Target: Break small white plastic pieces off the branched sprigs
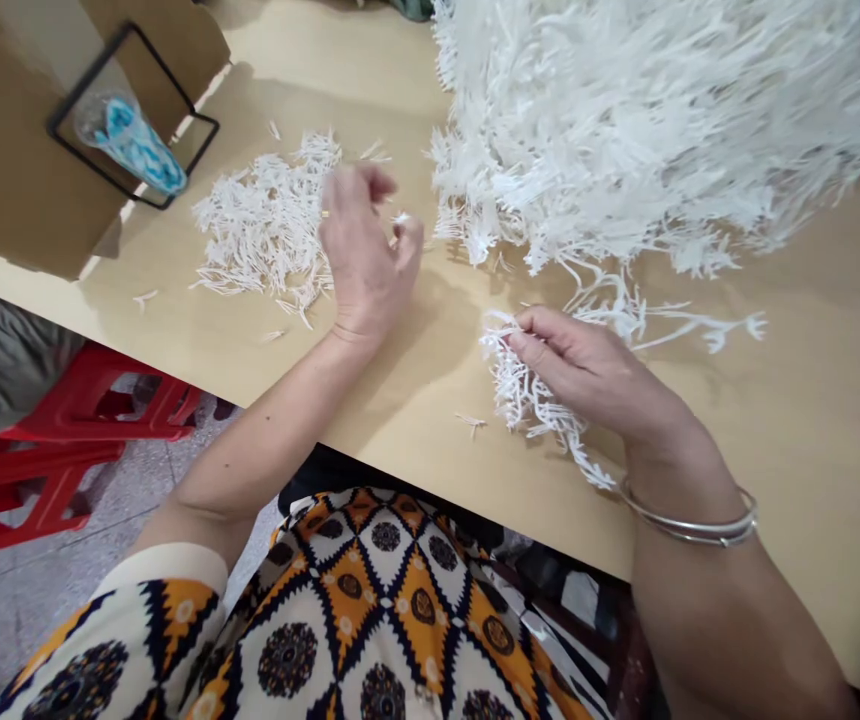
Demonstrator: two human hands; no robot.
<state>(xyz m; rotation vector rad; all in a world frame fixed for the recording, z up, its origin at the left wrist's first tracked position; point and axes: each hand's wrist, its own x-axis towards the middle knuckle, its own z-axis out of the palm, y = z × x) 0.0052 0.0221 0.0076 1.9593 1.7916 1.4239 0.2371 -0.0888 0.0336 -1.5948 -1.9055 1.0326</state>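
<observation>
My left hand (366,255) hovers over the wooden table (812,400), its fingers curled and pinched on a small white plastic piece (402,217). It sits at the right edge of a small heap of loose white pieces (265,225). My right hand (587,372) rests on the table with its fingers closed round a bunch of white plastic sprue strips (531,400). A silver bangle (692,522) circles that wrist. A huge pile of white sprue strips (647,120) fills the far right of the table.
A brown cardboard box (17,170) stands at the far left with a black wire frame (130,115) holding a blue-and-white wrapped object (134,140). Red plastic stools (62,440) stand on the floor left of the table edge.
</observation>
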